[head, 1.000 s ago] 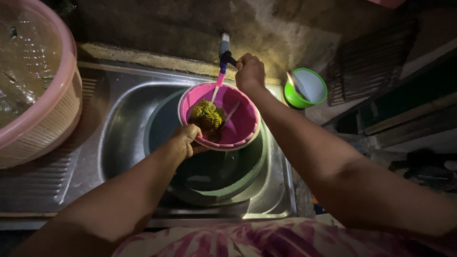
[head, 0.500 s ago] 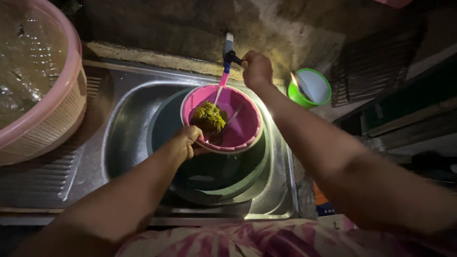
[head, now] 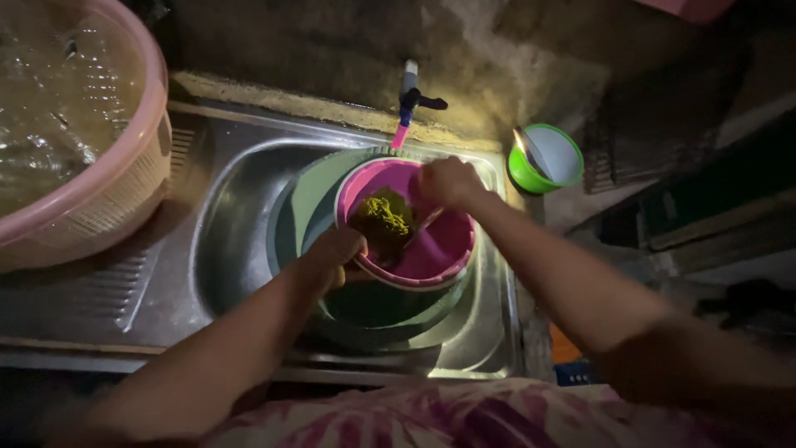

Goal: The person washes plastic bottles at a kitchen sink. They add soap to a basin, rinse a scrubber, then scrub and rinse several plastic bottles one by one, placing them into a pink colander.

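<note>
Head view: left hand (head: pixel 332 259) grips pink bowl (head: pixel 431 257) (right hand (head: pixel 448 182) inside).

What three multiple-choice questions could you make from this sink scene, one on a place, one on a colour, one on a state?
1. Where is the pink bowl?
A. Over the sink
B. On the floor
C. Inside the basket

2. What colour is the small cup right of the sink?
A. Red
B. Green
C. Black

3. How is the left hand placed?
A. Resting flat in the basket
B. Gripping the tap
C. Holding the bowl's rim

Answers: 1 A, the bowl sits above the steel basin beneath the tap. 2 B, its wall is bright green. 3 C, its fingers curl over the near rim, while the right hand is over the bowl.
</note>
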